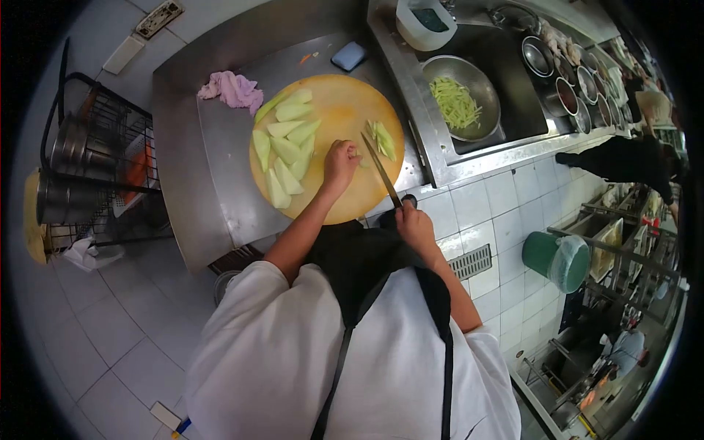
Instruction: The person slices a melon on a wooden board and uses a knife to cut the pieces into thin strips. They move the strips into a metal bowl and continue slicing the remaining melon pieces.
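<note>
My left hand (340, 166) is closed over a round yellow cutting board (341, 198), its fingertips pinched on a small pale green vegetable piece, mostly hidden. My right hand (416, 224) grips the handle of a long knife (382, 171), whose blade lies over the right part of the board, pointing away from me. Just right of the blade tip is a small pile of thin cut slices (381, 141). Several large pale green wedges (287, 150) are spread over the left half of the board.
A pink cloth (231, 89) and a blue sponge (348, 56) lie on the steel counter (220, 158). Right of it, a metal bowl (487, 99) of green strips stands in the sink. Pots fill a rack at left. A green bin (539, 253) and other people are at right.
</note>
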`<state>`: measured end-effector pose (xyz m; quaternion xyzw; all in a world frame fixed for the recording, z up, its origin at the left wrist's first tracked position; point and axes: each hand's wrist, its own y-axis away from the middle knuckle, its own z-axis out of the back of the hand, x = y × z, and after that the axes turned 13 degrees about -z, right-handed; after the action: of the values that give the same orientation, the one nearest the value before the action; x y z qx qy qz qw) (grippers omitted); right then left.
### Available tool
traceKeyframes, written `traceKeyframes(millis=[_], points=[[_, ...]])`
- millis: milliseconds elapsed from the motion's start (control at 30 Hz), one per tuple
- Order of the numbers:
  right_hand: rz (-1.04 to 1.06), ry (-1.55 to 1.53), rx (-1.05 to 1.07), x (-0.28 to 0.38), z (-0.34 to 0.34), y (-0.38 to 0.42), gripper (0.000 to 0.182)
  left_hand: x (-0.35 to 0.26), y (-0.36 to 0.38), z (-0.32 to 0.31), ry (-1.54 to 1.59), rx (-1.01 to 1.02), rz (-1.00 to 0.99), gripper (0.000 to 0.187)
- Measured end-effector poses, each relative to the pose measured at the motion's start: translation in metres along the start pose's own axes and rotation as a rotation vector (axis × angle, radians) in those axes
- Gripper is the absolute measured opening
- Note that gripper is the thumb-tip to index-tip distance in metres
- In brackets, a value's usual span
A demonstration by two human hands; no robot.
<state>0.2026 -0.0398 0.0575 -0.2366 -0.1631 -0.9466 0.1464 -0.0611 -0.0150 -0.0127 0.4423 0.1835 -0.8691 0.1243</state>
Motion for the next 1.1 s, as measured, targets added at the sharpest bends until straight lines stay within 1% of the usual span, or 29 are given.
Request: traceKeyframes(millis=[100, 200, 300, 433, 533, 633, 767, 833, 933, 1100], points=[[-0.003, 0.039, 0.034, -0.003, -0.003, 0.005, 0.018, 0.001, 0.013, 0.003, 0.093, 0.062, -0.045, 0.024], [-0.005, 0.087, 0.047, -0.003, -0.005, 0.009, 0.018, -0.004, 0.019, 0.006, -0.06, 0.073, -0.229, 0.022], [0.005, 0.106, 0.048, -0.001, 0.001, 0.011, 0.019, -0.013, 0.021, 0.01, -0.154, 0.063, -0.317, 0.022], [0.034, 0.131, 0.043, -0.001, 0.003, 0.011, 0.019, -0.012, 0.024, 0.008, -0.167, 0.039, -0.342, 0.023], [0.017, 0.157, 0.077, 0.0, -0.006, 0.008, 0.019, -0.015, 0.022, 0.009, -0.176, 0.039, -0.357, 0.023], [0.085, 0.16, 0.078, 0.002, -0.011, -0.013, 0.02, -0.016, 0.026, 0.009, -0.159, 0.038, -0.365, 0.021], [0.077, 0.17, 0.039, 0.01, -0.013, -0.026, 0.019, -0.009, 0.026, 0.006, -0.168, 0.005, -0.379, 0.017], [0.054, 0.156, 0.022, 0.011, -0.012, -0.021, 0.018, -0.011, 0.028, 0.009, -0.178, -0.006, -0.379, 0.015], [0.025, 0.202, 0.083, 0.01, -0.007, -0.015, 0.019, -0.012, 0.028, 0.007, -0.185, -0.028, -0.379, 0.012], [0.04, 0.18, 0.074, 0.008, -0.005, -0.008, 0.019, -0.01, 0.027, 0.009, -0.178, -0.044, -0.397, 0.009]])
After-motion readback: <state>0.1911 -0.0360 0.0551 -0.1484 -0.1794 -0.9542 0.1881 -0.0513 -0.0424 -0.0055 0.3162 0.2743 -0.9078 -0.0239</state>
